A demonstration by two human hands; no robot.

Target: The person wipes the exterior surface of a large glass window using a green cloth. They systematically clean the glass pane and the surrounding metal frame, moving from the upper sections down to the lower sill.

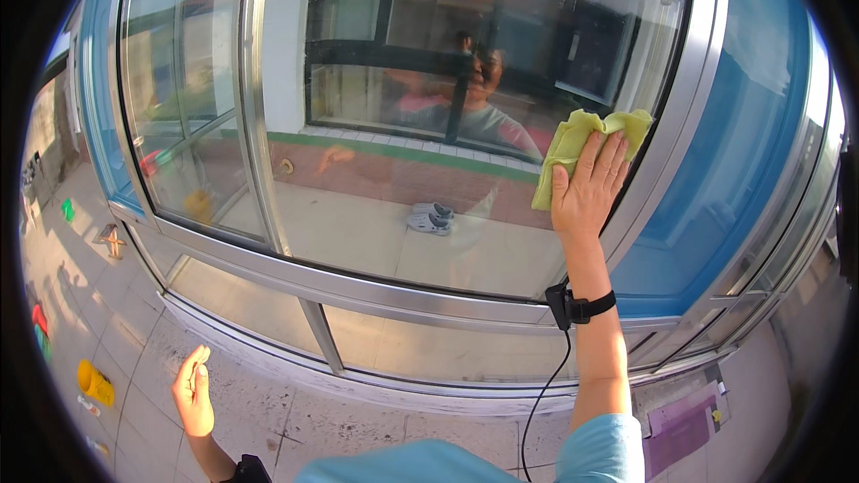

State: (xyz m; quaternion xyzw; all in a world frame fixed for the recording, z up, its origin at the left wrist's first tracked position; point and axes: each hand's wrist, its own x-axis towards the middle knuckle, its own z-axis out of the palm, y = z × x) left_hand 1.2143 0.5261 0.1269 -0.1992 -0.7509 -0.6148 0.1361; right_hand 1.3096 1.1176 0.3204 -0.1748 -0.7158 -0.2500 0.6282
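Note:
My right hand (585, 198) lies flat on a folded yellow-green cloth (570, 141), pressing it against the window glass (416, 241). The cloth is near the pane's right edge, beside the aluminium frame (661, 147). Its upper edge bunches above my fingertips, and my palm hides part of it. A black strap with a small device (577, 306) is around my right wrist, and a cable hangs from it. Low at the left, my left hand (193, 392) is raised off the glass with nothing in it, its fingers extended. Reflections of a person and buildings show in the glass.
Behind the glass, grey clogs (431, 219) stand on a tiled floor. Blue panels (711, 228) flank the window. On the paving at left are a yellow bucket (95, 382) and a small wooden stool (111, 241). A purple mat (681, 426) lies at lower right.

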